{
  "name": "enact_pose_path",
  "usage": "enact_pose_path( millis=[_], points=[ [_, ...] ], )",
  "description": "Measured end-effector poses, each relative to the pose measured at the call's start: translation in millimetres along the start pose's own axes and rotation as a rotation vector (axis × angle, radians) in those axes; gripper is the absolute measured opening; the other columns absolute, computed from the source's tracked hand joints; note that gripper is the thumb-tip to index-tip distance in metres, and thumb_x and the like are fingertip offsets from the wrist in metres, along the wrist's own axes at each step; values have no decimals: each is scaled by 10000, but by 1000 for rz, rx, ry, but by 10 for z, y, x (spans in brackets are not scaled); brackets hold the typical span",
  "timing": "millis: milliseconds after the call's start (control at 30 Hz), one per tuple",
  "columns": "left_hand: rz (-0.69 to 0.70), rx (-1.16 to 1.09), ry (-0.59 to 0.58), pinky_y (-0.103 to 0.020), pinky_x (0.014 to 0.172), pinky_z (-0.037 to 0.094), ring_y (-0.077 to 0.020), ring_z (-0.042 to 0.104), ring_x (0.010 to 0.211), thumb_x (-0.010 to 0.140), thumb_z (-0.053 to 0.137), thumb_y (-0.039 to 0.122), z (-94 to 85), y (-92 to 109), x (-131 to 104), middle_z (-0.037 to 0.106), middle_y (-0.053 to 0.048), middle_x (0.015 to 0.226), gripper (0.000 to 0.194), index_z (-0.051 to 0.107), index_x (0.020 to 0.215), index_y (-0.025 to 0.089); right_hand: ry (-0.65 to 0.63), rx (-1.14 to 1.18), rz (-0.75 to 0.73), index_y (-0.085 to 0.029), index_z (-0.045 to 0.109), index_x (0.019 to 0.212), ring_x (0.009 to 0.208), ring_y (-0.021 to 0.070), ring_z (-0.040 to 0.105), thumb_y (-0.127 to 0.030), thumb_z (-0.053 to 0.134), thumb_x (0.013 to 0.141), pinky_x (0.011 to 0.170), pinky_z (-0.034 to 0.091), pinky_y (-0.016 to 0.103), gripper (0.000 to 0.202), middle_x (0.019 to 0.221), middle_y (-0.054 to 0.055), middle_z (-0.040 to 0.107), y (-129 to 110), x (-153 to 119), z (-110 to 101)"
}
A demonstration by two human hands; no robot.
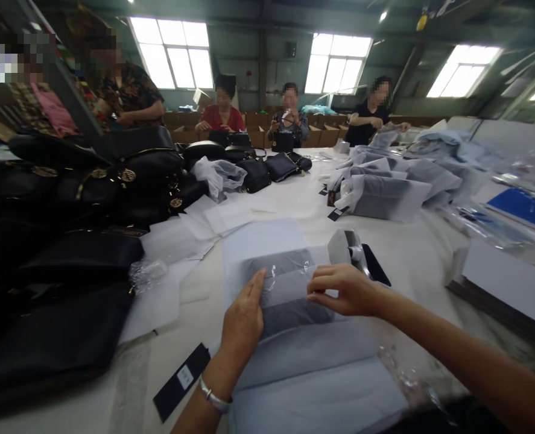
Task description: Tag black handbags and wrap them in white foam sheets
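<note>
A dark flat item wrapped in translucent white tissue paper (289, 283) lies in front of me, with shiny clear strips on its top. My left hand (244, 319) rests along its left edge, fingers stretched out and close together. At the right edge, my right hand (339, 289) has thumb and fingers pinched together; what is between them, if anything, is too small to make out. A black tag (183, 383) with a white label lies beside my left wrist. Just beyond my right hand stands a tape dispenser (342, 246), with a dark flat object (376, 265) by it.
Black handbags (72, 259) are heaped on the left. Loose tissue sheets (172, 238) lie beside them. Several tissue-wrapped bags (380, 193) are piled back right, and a stack of white sheets (511, 277) sits at right. Several people work across the table (294, 205).
</note>
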State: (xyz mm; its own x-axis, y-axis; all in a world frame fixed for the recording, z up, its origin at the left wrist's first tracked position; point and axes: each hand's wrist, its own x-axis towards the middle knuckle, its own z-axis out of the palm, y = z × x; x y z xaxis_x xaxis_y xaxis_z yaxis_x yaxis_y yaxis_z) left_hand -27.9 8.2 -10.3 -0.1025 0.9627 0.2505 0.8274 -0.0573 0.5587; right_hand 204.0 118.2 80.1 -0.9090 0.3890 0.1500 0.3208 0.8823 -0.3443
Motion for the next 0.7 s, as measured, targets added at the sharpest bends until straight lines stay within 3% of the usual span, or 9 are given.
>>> enact_pose_path(
  millis=[133,267,533,700],
  points=[
    [-20,-53,19,-331,1056,463,-170,503,1305,790,359,-56,0,-24,2,449,-36,1497,780,268,1505,243,-149,-6,-140,-210,683,778,676,138,580,-402,536,925,645,391,241,283,701,10,633,109,587,75],
    [-11,-74,20,-333,1066,453,-166,491,1315,788,355,-46,15,-49,5,452,-37,1494,779,263,1508,238,-262,-45,-206,-215,673,747,652,126,579,-423,562,903,617,373,228,283,712,-6,646,216,969,144],
    [23,-129,31,-329,1114,403,-151,461,1338,789,323,-44,-15,-62,8,461,-42,1487,750,295,1495,207,-429,-271,-222,-248,742,787,655,164,622,-403,616,844,566,327,249,208,744,17,731,163,1291,181],
    [12,-133,46,-360,1086,442,-173,489,1318,780,352,-46,16,-94,-3,474,-62,1476,769,271,1501,208,-529,-468,-191,-259,772,788,624,199,649,-470,653,791,513,284,257,242,674,39,730,20,1457,157]
  ],
)
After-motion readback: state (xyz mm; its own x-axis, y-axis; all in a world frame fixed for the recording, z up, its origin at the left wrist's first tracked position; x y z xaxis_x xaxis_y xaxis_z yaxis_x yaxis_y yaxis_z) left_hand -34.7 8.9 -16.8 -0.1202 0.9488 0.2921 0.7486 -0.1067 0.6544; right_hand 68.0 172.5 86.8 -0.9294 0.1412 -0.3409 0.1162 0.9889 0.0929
